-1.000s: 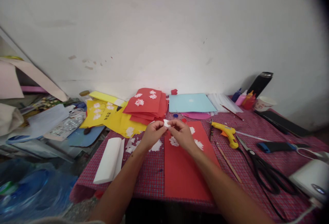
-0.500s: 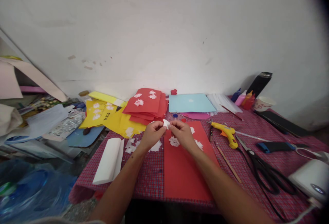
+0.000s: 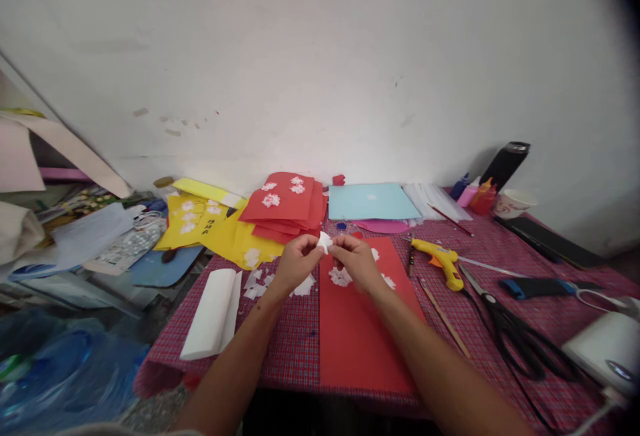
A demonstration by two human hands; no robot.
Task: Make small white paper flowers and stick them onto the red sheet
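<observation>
A small white paper piece [image 3: 325, 242] is pinched between my two hands, above the top left part of a red sheet [image 3: 365, 349]. My left hand [image 3: 299, 261] grips its left side with thumb and finger. From the right, my right hand [image 3: 354, 259] pinches the same piece. White paper flowers [image 3: 340, 277] lie on the red sheet, partly hidden by my right hand and forearm. Loose white paper pieces [image 3: 256, 285] rest on the checked cloth left of my left hand, with a folded white paper [image 3: 213, 313] nearer the front edge.
Behind are stacked red cards [image 3: 280, 203], yellow sheets [image 3: 233, 239] and light blue paper [image 3: 373, 201]. On the right lie a yellow glue gun [image 3: 440, 259], black scissors [image 3: 515, 329], a blue-black cutter [image 3: 537, 287], a wooden stick [image 3: 445, 319], paint bottles [image 3: 483, 196] and a black flask [image 3: 505, 164].
The white piece has turned slightly between my fingertips. Both hands stay in nearly the same place.
</observation>
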